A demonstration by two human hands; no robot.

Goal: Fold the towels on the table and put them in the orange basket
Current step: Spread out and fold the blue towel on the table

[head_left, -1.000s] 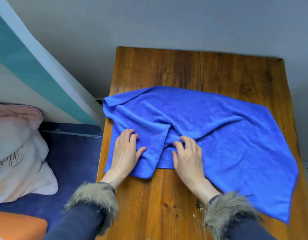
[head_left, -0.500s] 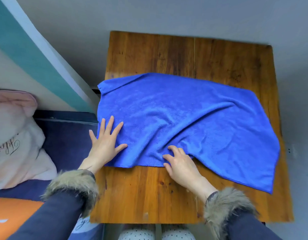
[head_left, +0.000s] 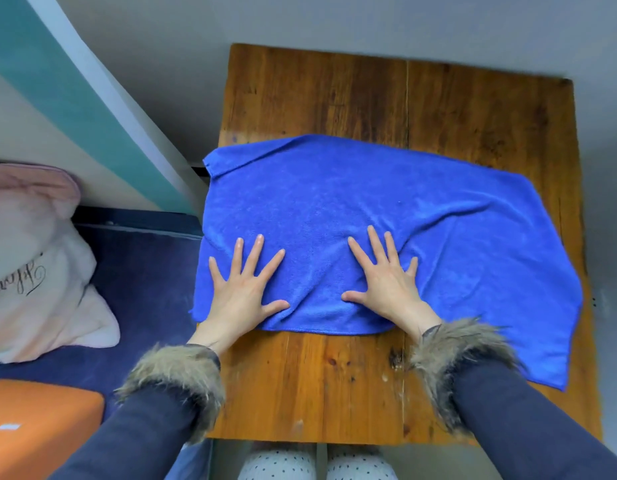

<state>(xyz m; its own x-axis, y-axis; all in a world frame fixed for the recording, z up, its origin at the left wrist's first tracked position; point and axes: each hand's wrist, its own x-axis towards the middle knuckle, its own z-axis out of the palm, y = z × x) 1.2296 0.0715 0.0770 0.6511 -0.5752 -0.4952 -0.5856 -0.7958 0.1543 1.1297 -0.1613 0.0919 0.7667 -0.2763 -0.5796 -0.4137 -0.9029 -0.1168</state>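
Both hands, left hand (head_left: 243,289) and right hand (head_left: 383,282), now press flat, fingers splayed, gripping nothing; between them the blue towel (head_left: 421,237), bunched earlier, lies smoothed, ready for folding.

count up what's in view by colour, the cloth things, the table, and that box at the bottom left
Blue: 1, towel
Pink-white: 1, pillow
Orange: 1, box
Brown: 1, table
Total: 4
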